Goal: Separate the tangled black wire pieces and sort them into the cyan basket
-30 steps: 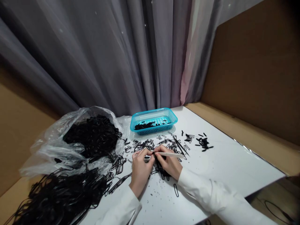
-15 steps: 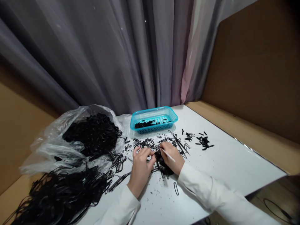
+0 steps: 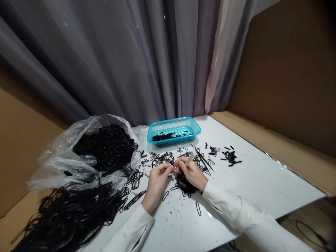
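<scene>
White tool tipped up in the right hand, the 2 hands meeting above the black loops.
Half a second ago the white tool (image 3: 190, 159) slanted back toward the wrist; now, gripped by the right hand (image 3: 193, 173), its broad end points up. The left hand (image 3: 157, 180), then apart from it, pinches thumb and fingertips together near the right fingertips; anything between is too small to tell. 1 oblong loop (image 3: 165, 195) now shows beside the left wrist. The glossy white desk (image 3: 252, 183) carries scattered black loops (image 3: 164, 158), a dark heap (image 3: 185, 185) under the right hand, and a blue basket (image 3: 174, 120) of black pieces. Left stands a clear plastic bag (image 3: 59, 150) of black loops; behind hang grey curtains (image 3: 118, 63), with brown panels (image 3: 286, 77) at both sides.
</scene>
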A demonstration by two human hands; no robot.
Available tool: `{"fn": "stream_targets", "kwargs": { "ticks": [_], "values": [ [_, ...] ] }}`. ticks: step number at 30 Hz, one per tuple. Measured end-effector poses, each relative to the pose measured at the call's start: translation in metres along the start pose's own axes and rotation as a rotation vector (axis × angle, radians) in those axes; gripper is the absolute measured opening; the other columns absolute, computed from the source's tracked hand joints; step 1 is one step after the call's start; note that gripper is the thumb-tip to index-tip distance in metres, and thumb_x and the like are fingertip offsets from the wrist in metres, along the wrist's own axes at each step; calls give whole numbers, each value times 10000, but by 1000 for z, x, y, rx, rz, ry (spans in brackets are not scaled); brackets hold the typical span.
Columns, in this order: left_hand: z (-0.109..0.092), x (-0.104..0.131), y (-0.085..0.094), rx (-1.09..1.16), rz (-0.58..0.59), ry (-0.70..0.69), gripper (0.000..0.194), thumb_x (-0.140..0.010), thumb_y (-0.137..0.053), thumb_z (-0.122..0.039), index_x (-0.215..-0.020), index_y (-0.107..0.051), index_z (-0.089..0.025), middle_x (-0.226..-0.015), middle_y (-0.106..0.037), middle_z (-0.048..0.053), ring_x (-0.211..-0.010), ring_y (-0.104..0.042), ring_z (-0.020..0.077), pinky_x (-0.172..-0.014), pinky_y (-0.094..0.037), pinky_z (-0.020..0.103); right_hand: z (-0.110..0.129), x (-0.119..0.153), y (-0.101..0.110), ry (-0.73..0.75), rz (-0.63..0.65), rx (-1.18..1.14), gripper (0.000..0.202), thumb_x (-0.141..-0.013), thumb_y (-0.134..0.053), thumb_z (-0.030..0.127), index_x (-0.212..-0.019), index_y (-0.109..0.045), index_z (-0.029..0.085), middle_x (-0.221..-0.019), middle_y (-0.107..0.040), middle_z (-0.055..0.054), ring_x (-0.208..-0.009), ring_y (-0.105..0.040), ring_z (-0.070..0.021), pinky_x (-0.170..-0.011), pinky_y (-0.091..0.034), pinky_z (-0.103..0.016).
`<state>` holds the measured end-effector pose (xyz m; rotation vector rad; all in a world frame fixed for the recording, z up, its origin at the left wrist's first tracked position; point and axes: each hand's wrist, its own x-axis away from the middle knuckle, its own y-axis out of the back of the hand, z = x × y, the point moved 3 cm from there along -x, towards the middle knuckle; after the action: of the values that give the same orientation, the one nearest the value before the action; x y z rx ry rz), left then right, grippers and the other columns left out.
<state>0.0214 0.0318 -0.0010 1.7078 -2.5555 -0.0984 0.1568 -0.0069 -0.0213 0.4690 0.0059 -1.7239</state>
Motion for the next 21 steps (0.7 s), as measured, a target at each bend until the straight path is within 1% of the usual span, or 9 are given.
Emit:
{"fn": "stream_targets", "kwargs": {
  "ticks": [5, 9, 12, 18, 21],
  "values": [
    [-1, 2, 1, 45, -43, 16, 212, -686, -695, -341, -740, -713, -136, -800, -747, 89, -762, -678, 184, -703, -513, 255, 1, 1, -1, -23, 19, 37, 239, -919, -536, 359, -986, -607, 141, -908, -639, -24, -758, -619, -124, -689, -533, -306],
    [-2, 3, 2, 57, -61, 13, 195, -677, -712, -313, -741, -728, -129, -800, -744, 81, -740, -660, 162, -710, -498, 240, -3, 2, -4, -56, 46, 62, 229, -909, -555, 344, -997, -600, 137, -890, -634, -17, -707, -611, -110, -639, -530, -280],
    [1, 5, 2, 56, -65, 10, 198, -676, -722, -311, -751, -733, -128, -798, -739, 75, -736, -649, 158, -686, -485, 231, -7, 2, -5, -78, 53, 80, 232, -909, -556, 342, -1014, -600, 140, -923, -638, -26, -738, -619, -118, -661, -536, -292],
    [6, 9, 0, 28, -65, 5, 239, -684, -724, -343, -801, -733, -135, -848, -736, 77, -686, -634, 159, -585, -459, 232, -9, 1, -5, -97, 61, 106, 244, -909, -558, 335, -1053, -597, 143, -988, -640, -41, -800, -632, -136, -699, -547, -315],
    [5, 10, -1, -2, -66, -23, 244, -695, -710, -347, -814, -729, -134, -851, -736, 80, -694, -640, 171, -601, -468, 247, -7, 1, -6, -103, 49, 128, 245, -907, -561, 334, -1057, -597, 143, -995, -640, -43, -809, -633, -139, -707, -547, -320]
  ]
}}
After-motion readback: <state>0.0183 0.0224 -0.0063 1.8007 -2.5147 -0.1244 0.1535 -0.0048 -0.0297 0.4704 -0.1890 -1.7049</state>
